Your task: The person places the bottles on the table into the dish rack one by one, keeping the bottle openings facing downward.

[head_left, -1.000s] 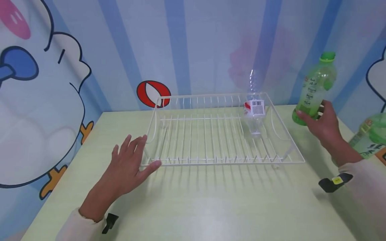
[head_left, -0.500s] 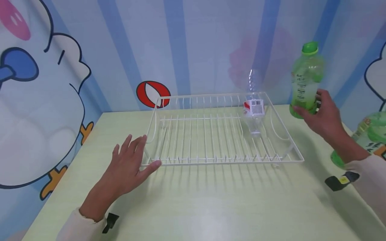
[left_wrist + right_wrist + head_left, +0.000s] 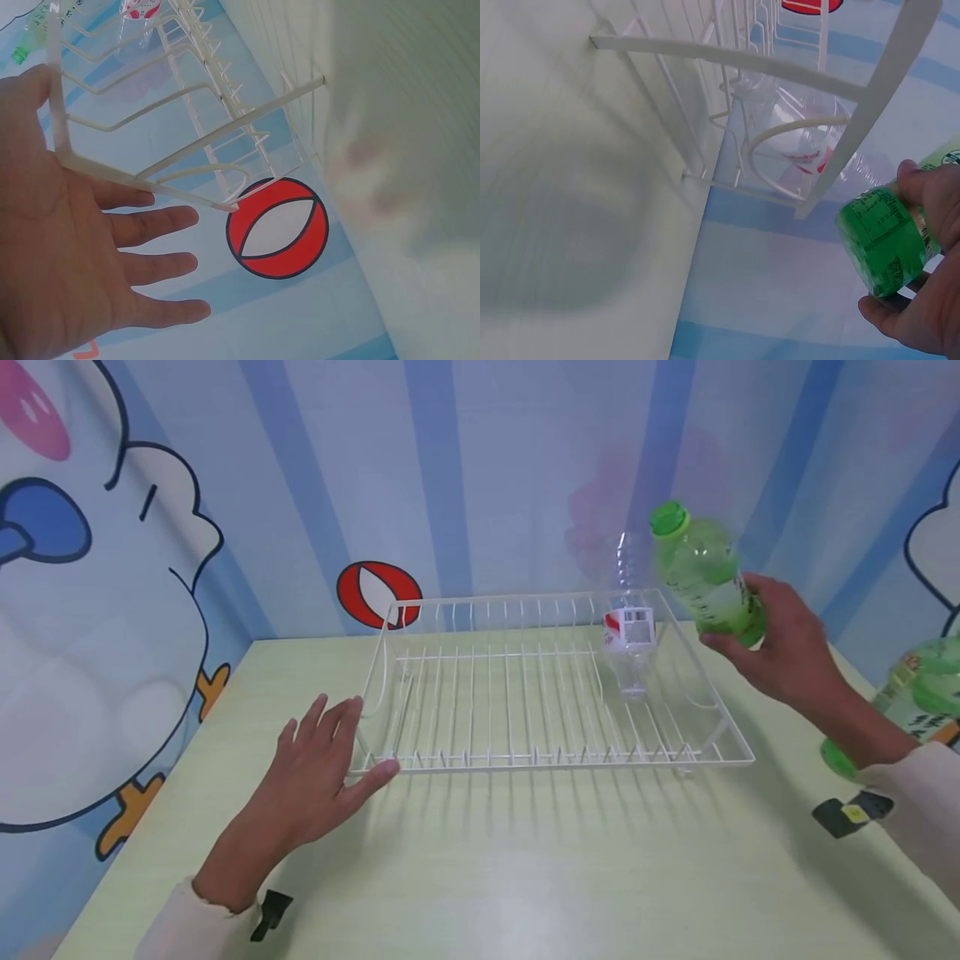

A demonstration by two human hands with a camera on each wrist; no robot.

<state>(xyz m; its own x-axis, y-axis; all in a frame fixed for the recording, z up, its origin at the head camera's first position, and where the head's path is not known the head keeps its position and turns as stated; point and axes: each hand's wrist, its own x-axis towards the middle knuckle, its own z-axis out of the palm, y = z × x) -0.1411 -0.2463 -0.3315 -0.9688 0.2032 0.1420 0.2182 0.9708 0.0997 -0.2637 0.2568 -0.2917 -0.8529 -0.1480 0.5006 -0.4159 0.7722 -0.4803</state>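
Head view. One green bottle (image 3: 705, 581), capped, held off the table (image 3: 525, 877), tilted with its cap leaning toward the clear bottle (image 3: 630, 631). My right hand (image 3: 791, 647) grips it near the base. One rack (image 3: 510, 767), white wire, on the table; the clear bottle stands narrow end down at its right end. My left hand (image 3: 318, 777) is at the rack's left front corner, fingers spread. One second bottle (image 3: 926, 693), green, beyond my right forearm, partly out of frame. Behind, one wall (image 3: 510, 468), blue-striped, with a red-and-white ball (image 3: 379, 595) printed on it.

Left wrist view. I have four fingers straight and apart, closed on nothing, the thumb lying against the rack's rail. The ball print appears past the rack's end; part of the clear bottle shows at the top edge.

Right wrist view. I see thumb and fingers clasping the green bottle on opposite sides, its base exposed. The bottle is near the rack's right end and apart from it; the clear bottle lies beyond the wires.
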